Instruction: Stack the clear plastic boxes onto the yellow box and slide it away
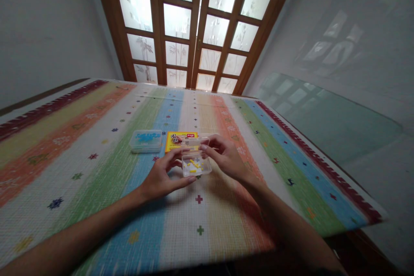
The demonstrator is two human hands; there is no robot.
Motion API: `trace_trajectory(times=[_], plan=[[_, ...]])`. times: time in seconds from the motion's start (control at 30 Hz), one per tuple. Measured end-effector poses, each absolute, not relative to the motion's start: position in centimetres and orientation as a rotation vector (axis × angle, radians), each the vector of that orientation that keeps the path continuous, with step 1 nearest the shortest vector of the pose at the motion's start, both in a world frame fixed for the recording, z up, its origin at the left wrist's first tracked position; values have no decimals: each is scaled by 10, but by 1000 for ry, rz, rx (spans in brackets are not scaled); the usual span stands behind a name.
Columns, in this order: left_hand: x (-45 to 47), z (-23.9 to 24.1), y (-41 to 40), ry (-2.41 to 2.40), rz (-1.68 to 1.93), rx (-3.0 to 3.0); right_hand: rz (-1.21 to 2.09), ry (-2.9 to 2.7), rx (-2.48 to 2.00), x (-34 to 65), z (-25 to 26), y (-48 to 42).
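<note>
A small clear plastic box (196, 164) with several yellow pieces inside sits between my hands above the striped mat. My left hand (161, 177) cups the box's left side and bottom, fingers under it. On the right, my right hand (224, 155) pinches the box's raised clear lid (194, 141) at its upper edge. Just behind the box lies a yellow card (174, 140) with printing on it.
A second clear box (146, 140) holding blue pieces rests on the mat to the left of the card. The striped mat (97, 146) covers the table. A wooden door with frosted panes (194, 26) stands behind; a glass-topped surface (323, 120) lies right.
</note>
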State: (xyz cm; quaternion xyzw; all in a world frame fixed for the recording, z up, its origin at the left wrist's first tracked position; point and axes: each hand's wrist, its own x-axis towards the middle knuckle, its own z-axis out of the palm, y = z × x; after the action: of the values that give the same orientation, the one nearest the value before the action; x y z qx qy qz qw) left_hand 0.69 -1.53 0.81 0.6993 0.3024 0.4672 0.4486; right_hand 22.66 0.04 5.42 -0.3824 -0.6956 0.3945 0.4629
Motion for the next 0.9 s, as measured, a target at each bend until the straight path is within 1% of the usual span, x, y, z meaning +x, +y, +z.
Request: trace_trajectory(times=[0.17, 0.4, 0.67, 0.9], plan=[[3, 8, -12, 700, 1197, 1705, 880, -1953, -717, 235, 59, -4], [1, 11, -10, 574, 1263, 1688, 427, -2145, -532, 233, 59, -17], [-2, 12, -10, 535, 1259, 1708, 76, -2236, -511, 228, 53, -19], [-1, 13, -11, 523, 1256, 1710, -20, -2237, -503, 226, 50, -21]])
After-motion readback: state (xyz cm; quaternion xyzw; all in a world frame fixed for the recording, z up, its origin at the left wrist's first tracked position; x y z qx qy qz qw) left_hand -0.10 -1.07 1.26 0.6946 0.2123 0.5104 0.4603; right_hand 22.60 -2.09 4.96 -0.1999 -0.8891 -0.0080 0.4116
